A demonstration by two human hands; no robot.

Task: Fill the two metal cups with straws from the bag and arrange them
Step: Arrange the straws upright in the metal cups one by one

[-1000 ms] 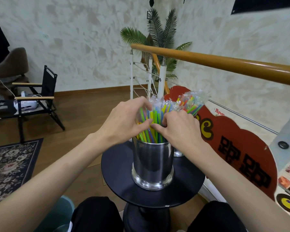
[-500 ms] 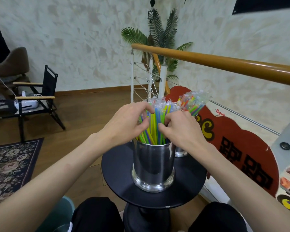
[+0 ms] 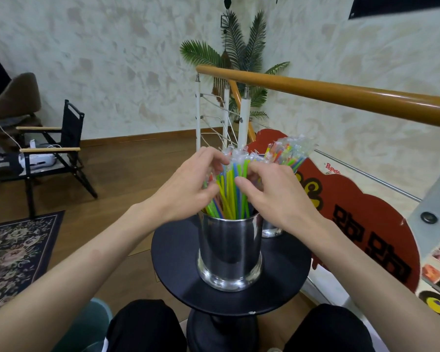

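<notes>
Polished steel near cup [image 3: 229,250] on round black tabletop [image 3: 175,262], packed with wrapped coloured plastic straws [image 3: 230,196]; left hand [image 3: 186,191] and right hand [image 3: 277,196] both curl fingers round the bundle, grasping it. Arranging step, likely; next calls for spreading them evenly. Second metal cup [image 3: 271,231] mostly hidden behind right hand; bag not visible.

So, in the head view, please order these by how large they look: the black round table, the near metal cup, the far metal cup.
1. black round table
2. near metal cup
3. far metal cup, mostly hidden behind the right hand and farther away, so its true size is unsure.
</notes>
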